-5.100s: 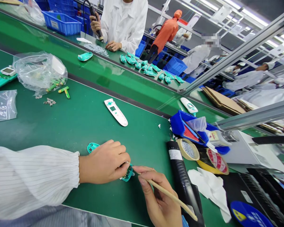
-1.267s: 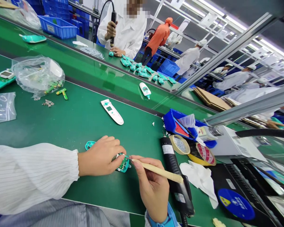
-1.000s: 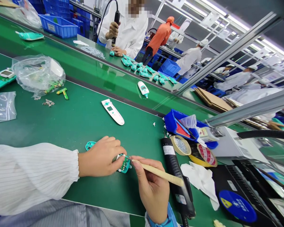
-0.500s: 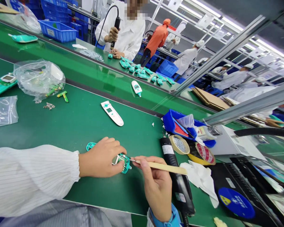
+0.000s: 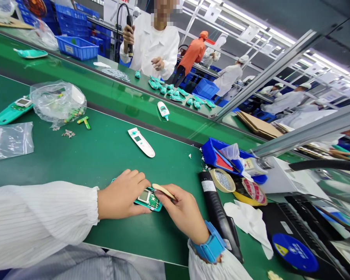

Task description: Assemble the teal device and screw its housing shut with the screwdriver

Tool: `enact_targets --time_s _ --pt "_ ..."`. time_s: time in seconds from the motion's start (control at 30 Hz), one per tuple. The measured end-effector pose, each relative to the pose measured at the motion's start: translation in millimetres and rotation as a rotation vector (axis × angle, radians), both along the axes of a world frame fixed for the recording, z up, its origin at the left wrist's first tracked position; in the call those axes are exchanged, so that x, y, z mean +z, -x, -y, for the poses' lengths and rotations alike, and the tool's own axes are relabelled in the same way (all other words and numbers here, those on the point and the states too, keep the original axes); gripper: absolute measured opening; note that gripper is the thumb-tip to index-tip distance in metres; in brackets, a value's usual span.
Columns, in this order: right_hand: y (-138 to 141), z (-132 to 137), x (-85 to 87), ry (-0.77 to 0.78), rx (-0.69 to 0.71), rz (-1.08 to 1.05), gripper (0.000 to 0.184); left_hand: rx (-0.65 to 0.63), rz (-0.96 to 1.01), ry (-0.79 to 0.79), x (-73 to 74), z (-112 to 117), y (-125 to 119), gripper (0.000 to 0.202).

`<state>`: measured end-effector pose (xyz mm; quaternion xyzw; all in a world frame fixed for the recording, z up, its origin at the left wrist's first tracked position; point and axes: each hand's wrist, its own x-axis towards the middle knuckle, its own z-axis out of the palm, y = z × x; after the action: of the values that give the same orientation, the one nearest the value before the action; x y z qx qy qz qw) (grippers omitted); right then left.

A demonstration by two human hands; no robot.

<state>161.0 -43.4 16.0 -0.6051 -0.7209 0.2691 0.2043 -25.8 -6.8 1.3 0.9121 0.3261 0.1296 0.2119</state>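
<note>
My left hand (image 5: pixel 124 194) lies over a teal device housing (image 5: pixel 156 208), its thumb along the near side and its fingers on the far side. Inside the housing a green circuit board (image 5: pixel 153 200) with a small grey display (image 5: pixel 144 195) faces up. Pinched in my right hand (image 5: pixel 181 210) is a pale wooden-handled tool (image 5: pixel 163 190), its blunt rounded end at the right end of the board. My palm hides its other end. Beyond the hands, a white cover (image 5: pixel 141 142) with a display window rests on the green mat.
Right of my hands lie a black electric screwdriver (image 5: pixel 217 210), a tape roll with screws (image 5: pixel 222 180), a blue parts bin (image 5: pixel 221 155) and white tissue (image 5: pixel 249 219). A plastic bag (image 5: pixel 55 101) is at left. Across the belt, a co-worker (image 5: pixel 154 46) holds a screwdriver.
My right hand has turned the tool around: its thin metal tip pointed at the board before, now its blunt end does. The co-worker opposite has lifted the screwdriver off the part.
</note>
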Motion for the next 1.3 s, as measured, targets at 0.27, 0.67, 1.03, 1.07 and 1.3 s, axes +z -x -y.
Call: enact_targets --time_s 0.27,0.67,1.03,1.07,1.3 --pt "6 5 -16.7 -0.312 -0.086 -0.191 0.014 0.013 0.036 0.065 -3.0 -2 0 0.045" --pt "-14 9 -5.6 0.222 -0.677 -1.135 0.027 -0.003 0.042 0.010 -5.1 3 0 0.038" --pt "-33 9 -6.6 0.198 -0.775 -1.228 0.030 0.019 0.074 0.028 -4.2 7 1 0.033" --pt "-36 3 -6.1 0.186 -0.782 -1.229 0.029 0.019 0.078 0.028 -4.2 8 1 0.033" --pt "-43 -26 -8.9 0.026 -0.868 -1.294 0.043 0.024 0.108 0.045 -4.7 9 0 0.031"
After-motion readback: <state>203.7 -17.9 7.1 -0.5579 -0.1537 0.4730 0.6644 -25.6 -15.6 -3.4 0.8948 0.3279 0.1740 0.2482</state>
